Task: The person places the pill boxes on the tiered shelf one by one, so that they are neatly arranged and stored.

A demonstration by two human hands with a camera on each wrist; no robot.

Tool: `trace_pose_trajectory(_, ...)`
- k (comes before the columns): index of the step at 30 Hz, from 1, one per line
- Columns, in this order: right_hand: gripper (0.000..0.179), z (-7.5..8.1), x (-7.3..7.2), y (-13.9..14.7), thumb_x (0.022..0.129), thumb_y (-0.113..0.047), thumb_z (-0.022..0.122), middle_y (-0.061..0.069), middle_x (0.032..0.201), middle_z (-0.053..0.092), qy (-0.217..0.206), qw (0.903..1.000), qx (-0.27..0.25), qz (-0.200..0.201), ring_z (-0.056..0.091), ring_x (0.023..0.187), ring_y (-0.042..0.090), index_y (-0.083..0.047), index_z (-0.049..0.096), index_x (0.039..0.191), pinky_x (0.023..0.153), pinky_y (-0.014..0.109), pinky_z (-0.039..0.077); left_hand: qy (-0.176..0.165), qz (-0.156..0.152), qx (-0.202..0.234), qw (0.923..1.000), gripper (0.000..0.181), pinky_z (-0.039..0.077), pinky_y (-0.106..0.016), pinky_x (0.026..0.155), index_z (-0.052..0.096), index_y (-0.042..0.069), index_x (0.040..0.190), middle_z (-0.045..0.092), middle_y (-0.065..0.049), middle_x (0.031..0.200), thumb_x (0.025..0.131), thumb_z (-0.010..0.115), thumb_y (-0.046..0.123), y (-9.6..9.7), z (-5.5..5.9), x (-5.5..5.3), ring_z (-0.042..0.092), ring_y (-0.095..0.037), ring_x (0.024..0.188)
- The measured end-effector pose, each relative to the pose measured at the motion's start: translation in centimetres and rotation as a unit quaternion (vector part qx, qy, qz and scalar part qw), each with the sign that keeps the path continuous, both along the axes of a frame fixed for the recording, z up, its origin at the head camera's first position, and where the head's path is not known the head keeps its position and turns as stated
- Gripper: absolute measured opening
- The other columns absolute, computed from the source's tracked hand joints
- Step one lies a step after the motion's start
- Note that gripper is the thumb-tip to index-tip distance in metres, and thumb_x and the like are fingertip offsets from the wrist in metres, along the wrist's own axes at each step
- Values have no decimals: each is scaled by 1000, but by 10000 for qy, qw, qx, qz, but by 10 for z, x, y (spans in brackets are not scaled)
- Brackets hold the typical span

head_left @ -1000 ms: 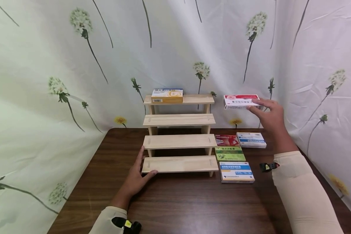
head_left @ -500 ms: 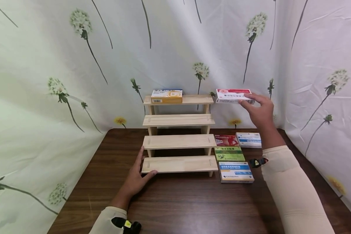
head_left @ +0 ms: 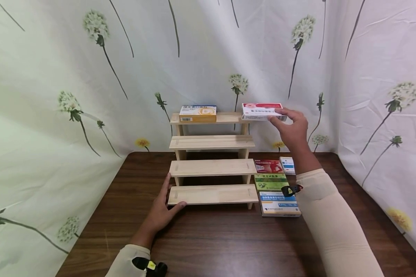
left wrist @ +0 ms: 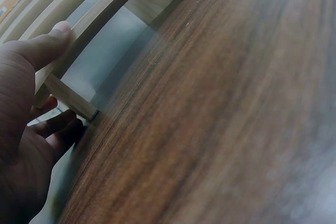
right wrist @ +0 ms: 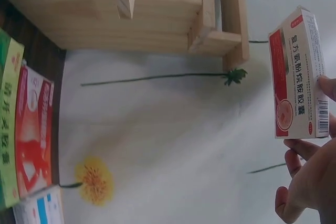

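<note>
A four-step wooden display rack (head_left: 213, 167) stands on the table. My left hand (head_left: 161, 211) holds its lower left corner, thumb on the bottom step's front edge; in the left wrist view the thumb (left wrist: 50, 43) lies over the step with the fingers below. My right hand (head_left: 292, 129) pinches a white and red medicine box (head_left: 260, 111) by its right end. In the head view the box overlaps the right end of the top step; the right wrist view has a gap between that box (right wrist: 296, 74) and the rack. A yellow and white medicine box (head_left: 198, 114) sits on the top step's left half.
Right of the rack lie a red box (head_left: 268, 166), a green box (head_left: 271, 182) and a blue and white box (head_left: 279, 207) in a column. Another blue and white box (head_left: 287, 164) lies behind, partly hidden by the right arm. A flower-printed cloth (head_left: 208, 57) hangs behind the table.
My right hand has carried the white and red medicine box leftward and slightly up, from beside the rack to the right end of its top step. The left hand has stayed in place.
</note>
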State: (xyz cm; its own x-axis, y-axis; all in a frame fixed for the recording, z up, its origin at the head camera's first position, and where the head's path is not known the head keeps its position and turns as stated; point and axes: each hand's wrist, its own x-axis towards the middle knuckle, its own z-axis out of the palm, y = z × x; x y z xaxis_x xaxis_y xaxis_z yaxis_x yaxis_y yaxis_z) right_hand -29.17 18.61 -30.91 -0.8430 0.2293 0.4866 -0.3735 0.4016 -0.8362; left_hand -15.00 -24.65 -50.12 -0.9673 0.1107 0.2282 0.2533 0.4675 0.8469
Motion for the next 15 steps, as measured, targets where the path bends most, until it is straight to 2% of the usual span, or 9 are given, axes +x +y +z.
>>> trace_pose_trajectory(6, 46, -8, -2, -16, 98, -29, 85, 13, 159, 59, -113, 9997, -232, 45, 46, 149, 32, -12, 76, 139, 124, 62, 31, -27, -86, 133, 9999, 117, 53, -30, 108, 0, 36, 177, 48, -24, 164, 98, 85, 22, -2, -3, -2, 62, -40, 140)
trace_pose_trajectory(11, 44, -14, -8, -29, 97, -28, 84, 14, 158, 59, -126, 9996, -253, 45, 45, 150, 33, -13, 77, 138, 124, 63, 31, -35, -103, 160, 9998, 117, 54, -28, 106, 1, 38, 177, 49, -23, 163, 98, 85, 23, -3, -6, -3, 63, -39, 139)
trace_pose_trajectory(15, 43, -17, -14, -41, 98, -30, 84, 13, 156, 58, -165, 9995, -286, -25, 44, 150, 31, -14, 78, 137, 126, 64, 23, -2, -107, 183, 9998, 117, 53, -28, 106, 1, 39, 177, 51, -22, 162, 98, 86, 22, -4, -7, -4, 64, -38, 136)
